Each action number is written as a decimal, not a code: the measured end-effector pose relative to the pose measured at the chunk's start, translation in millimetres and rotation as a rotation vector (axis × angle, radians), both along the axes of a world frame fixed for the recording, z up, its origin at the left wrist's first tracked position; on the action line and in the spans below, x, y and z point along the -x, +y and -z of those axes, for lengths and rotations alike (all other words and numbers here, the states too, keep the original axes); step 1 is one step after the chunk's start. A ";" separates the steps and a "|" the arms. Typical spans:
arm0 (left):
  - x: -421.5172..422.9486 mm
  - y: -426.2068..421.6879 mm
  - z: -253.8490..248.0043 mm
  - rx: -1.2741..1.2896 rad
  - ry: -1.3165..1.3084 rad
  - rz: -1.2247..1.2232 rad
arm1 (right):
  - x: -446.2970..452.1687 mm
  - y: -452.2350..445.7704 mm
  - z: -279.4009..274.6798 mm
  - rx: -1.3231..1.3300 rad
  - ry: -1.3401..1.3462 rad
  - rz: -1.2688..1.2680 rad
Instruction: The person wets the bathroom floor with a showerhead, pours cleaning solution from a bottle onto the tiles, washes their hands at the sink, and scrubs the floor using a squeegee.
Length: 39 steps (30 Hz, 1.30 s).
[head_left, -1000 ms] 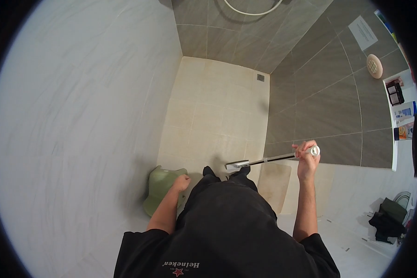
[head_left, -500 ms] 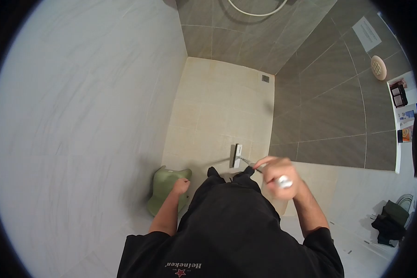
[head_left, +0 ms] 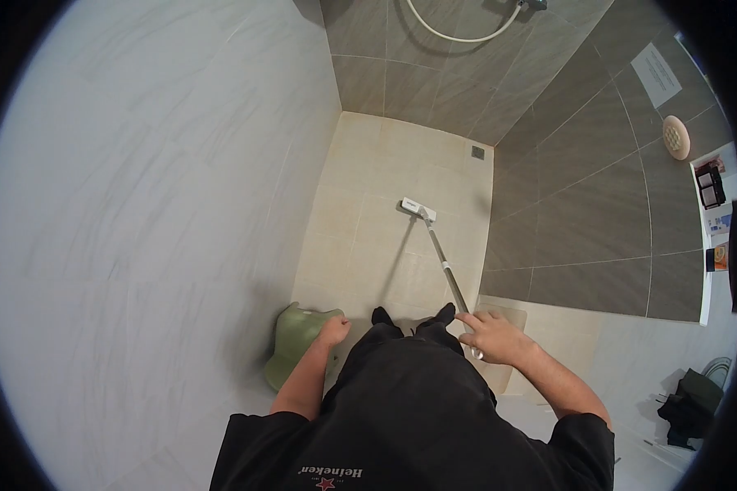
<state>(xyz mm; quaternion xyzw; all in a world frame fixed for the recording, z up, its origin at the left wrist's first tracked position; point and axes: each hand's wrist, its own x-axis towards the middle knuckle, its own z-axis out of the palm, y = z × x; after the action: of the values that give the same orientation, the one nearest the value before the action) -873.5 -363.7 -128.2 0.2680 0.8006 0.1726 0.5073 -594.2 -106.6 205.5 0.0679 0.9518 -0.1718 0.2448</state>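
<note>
Seemingly, the right hand (head_left: 498, 337) curls loosely round the upper handle of a long floor brush (head_left: 418, 209), its white head on beige tiles at upper centre. The left hand (head_left: 334, 330), lower centre-left, looks closed, contents unclear, near a green stool (head_left: 299, 335). A loose grip could let the handle twist.

Arms out ahead, both hands low.
The left arm (head_left: 303, 380) angles toward one o'clock, its hand (head_left: 334, 330) closed in a loose fist; the right forearm (head_left: 567, 381) points to ten o'clock, the right hand (head_left: 495, 337) palm down, fingers partly bent.
</note>
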 end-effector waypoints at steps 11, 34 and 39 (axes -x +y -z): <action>8.8 -14.2 -31.1 0.123 -0.013 0.025 | -114.7 -22.4 36.6 0.775 -0.199 0.444; 28.5 6.8 -43.6 -0.063 0.159 0.162 | -282.8 -90.1 209.9 0.032 -0.624 1.160; 38.6 2.1 -43.8 -0.074 0.142 0.132 | -327.0 -90.1 237.3 0.126 -0.695 1.205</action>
<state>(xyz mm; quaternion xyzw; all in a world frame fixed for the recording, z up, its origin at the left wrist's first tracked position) -912.1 -361.6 -84.4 0.3503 0.8082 0.1487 0.4494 -267.2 -196.7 -31.8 0.6209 0.6030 -0.3007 0.4006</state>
